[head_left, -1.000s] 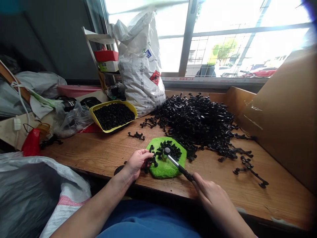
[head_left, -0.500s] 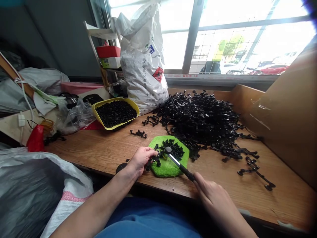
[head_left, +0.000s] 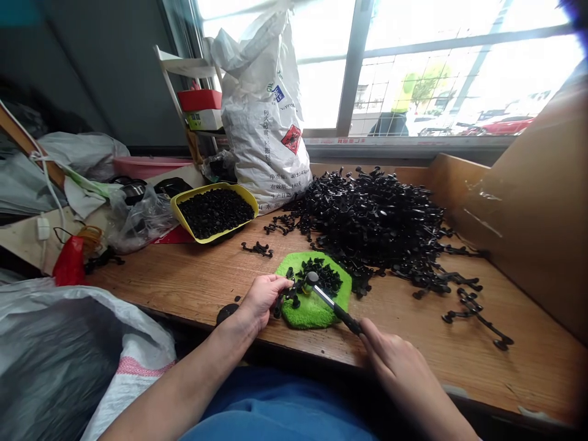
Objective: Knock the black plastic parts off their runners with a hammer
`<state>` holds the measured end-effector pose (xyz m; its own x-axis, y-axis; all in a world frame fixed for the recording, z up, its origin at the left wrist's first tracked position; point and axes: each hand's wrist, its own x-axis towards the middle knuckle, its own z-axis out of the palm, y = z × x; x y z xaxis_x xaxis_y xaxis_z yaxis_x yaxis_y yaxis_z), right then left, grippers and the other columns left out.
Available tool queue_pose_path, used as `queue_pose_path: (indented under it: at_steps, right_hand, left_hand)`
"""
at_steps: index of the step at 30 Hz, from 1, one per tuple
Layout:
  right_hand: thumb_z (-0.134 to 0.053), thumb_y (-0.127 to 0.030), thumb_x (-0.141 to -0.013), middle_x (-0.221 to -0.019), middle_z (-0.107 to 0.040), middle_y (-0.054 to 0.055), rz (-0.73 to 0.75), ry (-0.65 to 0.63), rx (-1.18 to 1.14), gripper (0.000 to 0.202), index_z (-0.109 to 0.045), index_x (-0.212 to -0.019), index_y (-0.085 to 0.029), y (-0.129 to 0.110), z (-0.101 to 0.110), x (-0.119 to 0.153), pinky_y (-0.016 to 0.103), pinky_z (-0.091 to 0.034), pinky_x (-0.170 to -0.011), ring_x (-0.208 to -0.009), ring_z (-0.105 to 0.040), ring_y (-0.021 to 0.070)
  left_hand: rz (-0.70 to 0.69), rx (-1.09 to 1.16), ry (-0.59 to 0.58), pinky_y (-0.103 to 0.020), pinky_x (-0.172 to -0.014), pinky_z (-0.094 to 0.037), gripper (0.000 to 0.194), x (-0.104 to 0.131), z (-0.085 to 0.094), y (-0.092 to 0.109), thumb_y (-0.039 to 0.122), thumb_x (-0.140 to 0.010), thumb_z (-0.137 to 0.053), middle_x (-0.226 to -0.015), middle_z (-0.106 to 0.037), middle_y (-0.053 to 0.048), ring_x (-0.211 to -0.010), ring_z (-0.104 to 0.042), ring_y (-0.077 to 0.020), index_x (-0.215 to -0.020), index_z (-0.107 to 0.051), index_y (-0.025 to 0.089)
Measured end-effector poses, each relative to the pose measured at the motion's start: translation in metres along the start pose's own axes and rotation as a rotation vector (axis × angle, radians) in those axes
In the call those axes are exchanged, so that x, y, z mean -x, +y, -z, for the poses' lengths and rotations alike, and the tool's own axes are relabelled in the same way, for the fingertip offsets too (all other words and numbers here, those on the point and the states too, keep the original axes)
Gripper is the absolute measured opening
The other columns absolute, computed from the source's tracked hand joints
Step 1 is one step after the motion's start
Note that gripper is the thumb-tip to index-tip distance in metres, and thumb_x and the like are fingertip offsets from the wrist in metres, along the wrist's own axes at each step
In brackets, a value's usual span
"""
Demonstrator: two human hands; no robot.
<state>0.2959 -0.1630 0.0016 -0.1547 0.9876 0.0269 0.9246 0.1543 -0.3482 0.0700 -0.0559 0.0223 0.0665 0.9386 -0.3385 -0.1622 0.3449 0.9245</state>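
Note:
Pinched between the thumb and fingers of my left hand [head_left: 264,298] is a black plastic piece [head_left: 290,293] with round ends, over the left part of a green cloth pad [head_left: 310,315]. My right hand [head_left: 390,352] is closed round the black handle of a small hammer [head_left: 337,309]. The hammer's round head is over the pad, just right of the held piece. Small black parts [head_left: 328,277] lie heaped on the pad behind the hammer head. A large pile of black branched pieces [head_left: 376,220] stands behind and to the right.
A yellow scoop tray [head_left: 254,199] full of small black parts sits at the back left, beside a tall white sack [head_left: 266,122]. Loose black pieces [head_left: 478,318] lie at the right. An open white bag [head_left: 138,349] is at the lower left, and cardboard [head_left: 528,214] stands at the right.
The view has shifted very slightly. Both hands, the hammer and the held black piece look almost unchanged.

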Motion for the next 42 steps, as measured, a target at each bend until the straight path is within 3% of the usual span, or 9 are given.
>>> queue_pose_path:
  at_steps: [8,15,20,24,29,36,39,42]
  right_hand:
    - [-0.027,-0.026,-0.094,-0.065,-0.061,0.001,-0.016,-0.009,-0.061,0.019,-0.043,-0.086,-0.024,0.002,0.002,0.002,0.029,-0.03,-0.052,-0.061,-0.059,0.0221]
    - [-0.027,-0.034,-0.095,-0.062,-0.056,-0.001,0.047,0.146,-0.177,0.022,-0.045,-0.088,-0.024,-0.004,0.011,-0.004,0.027,-0.031,-0.05,-0.052,-0.053,0.0178]
    - [-0.027,-0.03,-0.094,-0.059,-0.056,0.0,0.07,0.106,-0.022,0.022,-0.047,-0.087,-0.024,-0.01,0.026,-0.008,0.027,-0.028,-0.047,-0.051,-0.054,0.0196]
    - [-0.026,-0.033,-0.095,-0.059,-0.053,-0.002,0.086,0.228,-0.161,0.021,-0.044,-0.088,-0.024,-0.013,0.034,-0.005,0.027,-0.031,-0.049,-0.049,-0.051,0.0169]
    - [-0.028,-0.03,-0.094,-0.057,-0.054,-0.001,0.069,0.051,0.005,0.021,-0.044,-0.081,-0.024,-0.012,0.026,-0.004,0.028,-0.027,-0.047,-0.051,-0.054,0.0197]
    - [-0.028,-0.037,-0.094,-0.056,-0.048,-0.003,0.06,0.178,-0.246,0.025,-0.043,-0.08,-0.023,-0.007,0.025,-0.001,0.027,-0.031,-0.05,-0.049,-0.047,0.016]
    - [-0.03,-0.04,-0.094,-0.055,-0.048,-0.003,0.058,0.112,-0.374,0.03,-0.047,-0.077,-0.022,0.002,0.016,0.0,0.025,-0.033,-0.049,-0.049,-0.047,0.0151]
    - [-0.029,-0.039,-0.094,-0.063,-0.059,0.0,0.062,0.071,-0.463,0.034,-0.057,-0.091,-0.02,0.017,0.005,0.004,0.024,-0.041,-0.055,-0.059,-0.056,0.0169]
  left_hand:
    - [-0.042,-0.071,0.004,-0.018,-0.036,-0.023,0.014,-0.008,0.005,-0.006,0.016,-0.059,-0.067,-0.044,-0.047,0.005,-0.036,-0.036,-0.0041,-0.054,-0.054,0.013]
    - [-0.068,-0.162,0.019,-0.018,-0.034,-0.022,0.016,-0.011,0.004,-0.004,0.016,-0.06,-0.063,-0.041,-0.048,0.004,-0.033,-0.036,-0.0053,-0.051,-0.05,0.015]
    - [-0.064,-0.183,0.019,-0.017,-0.033,-0.021,0.014,-0.009,0.002,-0.002,0.016,-0.06,-0.062,-0.041,-0.049,0.003,-0.032,-0.038,-0.0059,-0.052,-0.05,0.016]
    - [-0.066,-0.169,0.017,-0.017,-0.034,-0.022,0.016,-0.011,0.002,-0.003,0.014,-0.058,-0.061,-0.04,-0.048,0.004,-0.032,-0.037,-0.0055,-0.05,-0.048,0.016]
    - [-0.079,-0.199,0.017,-0.017,-0.034,-0.023,0.014,-0.011,0.003,-0.003,0.014,-0.059,-0.061,-0.041,-0.049,0.003,-0.033,-0.038,-0.006,-0.051,-0.049,0.016]
    - [-0.064,-0.152,0.013,-0.017,-0.034,-0.023,0.018,-0.011,0.001,-0.007,0.016,-0.061,-0.064,-0.041,-0.048,0.004,-0.032,-0.036,-0.0047,-0.052,-0.049,0.015]
    - [-0.066,-0.08,-0.091,-0.016,-0.037,-0.029,0.019,0.004,0.022,0.001,0.021,-0.063,-0.068,-0.046,-0.052,0.002,-0.038,-0.042,-0.0056,-0.056,-0.052,0.014]
    - [-0.043,-0.068,-0.168,-0.019,-0.046,-0.042,0.016,0.034,0.08,0.019,0.024,-0.067,-0.07,-0.063,-0.061,-0.002,-0.051,-0.054,-0.0104,-0.073,-0.06,0.013]
